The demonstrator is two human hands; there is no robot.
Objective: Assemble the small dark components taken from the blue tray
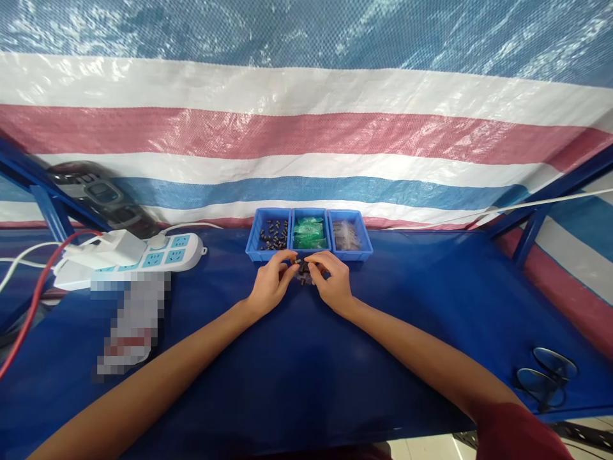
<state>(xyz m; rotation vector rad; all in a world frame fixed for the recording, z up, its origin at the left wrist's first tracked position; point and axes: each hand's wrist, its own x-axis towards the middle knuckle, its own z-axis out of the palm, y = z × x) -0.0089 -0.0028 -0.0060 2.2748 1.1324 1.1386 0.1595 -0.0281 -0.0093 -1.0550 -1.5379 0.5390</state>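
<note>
My left hand [272, 283] and my right hand [332, 281] meet fingertip to fingertip just in front of three blue bins. Both are pinched around small dark parts too tiny to make out. Beneath the fingertips lies a little heap of dark pieces [304, 278] on the blue table [297, 370]. The left bin [256, 237] contains several small dark metallic parts. Green packets [309, 232] fill the middle bin, and clear packets [345, 236] with brownish contents lie in the right bin [366, 243].
A white power strip [194, 252] with plugs and red and white cables sits at the left, near a dark wrapped item [103, 195]. A blurred packet [134, 319] lies before it. Glasses [543, 383] rest at the right. Striped sheeting [306, 134] hangs behind, between blue frame bars.
</note>
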